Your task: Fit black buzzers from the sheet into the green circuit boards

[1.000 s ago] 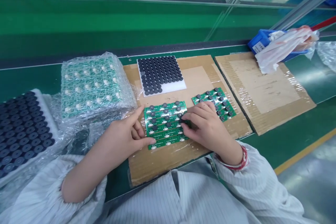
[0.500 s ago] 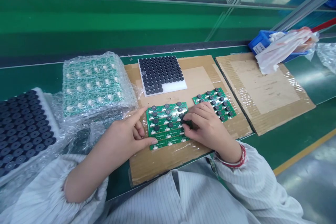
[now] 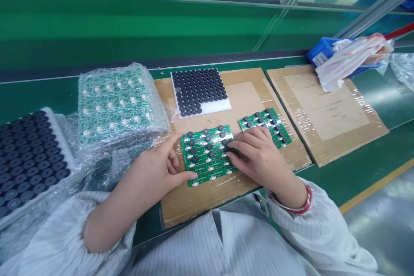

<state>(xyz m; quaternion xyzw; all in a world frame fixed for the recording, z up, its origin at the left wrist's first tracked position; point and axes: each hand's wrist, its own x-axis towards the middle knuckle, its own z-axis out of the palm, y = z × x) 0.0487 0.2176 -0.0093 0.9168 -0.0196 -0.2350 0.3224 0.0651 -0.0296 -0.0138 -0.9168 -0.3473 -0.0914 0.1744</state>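
White striped sleeves (image 3: 326, 224) stop short of my wrists, with a red cord bracelet (image 3: 307, 200) on the right one. Left hand (image 3: 158, 170) spread open, index finger and thumb resting along the left side of a green circuit-board panel (image 3: 207, 157). Right hand (image 3: 255, 157) narrow, fingertips (image 3: 234, 152) pinched on a black disc (image 3: 228, 146) at the panel's right side.

Panel lies straight ahead of me, between the hands and touching both. Long axis runs left to right, tilted up toward the right. Disc is much nearer the right hand than the left. Discs sit along the panel's far strips; the near strips show none.

Panel rests on a film-wrapped cardboard sheet (image 3: 207, 202). Just past the right hand, a second panel (image 3: 265, 127) with discs on it. Beyond, a white foam tray (image 3: 216, 105) set with rows of discs. To the left, a bubble-wrapped stack of panels (image 3: 116, 105) and another disc tray (image 3: 63, 155). To the right, a second cardboard sheet (image 3: 326, 112), then a blue crate (image 3: 318, 51) under a white plastic bag (image 3: 352, 58). All on a green tabletop (image 3: 365, 168), with a yellow floor stripe (image 3: 375, 187) below its near edge.
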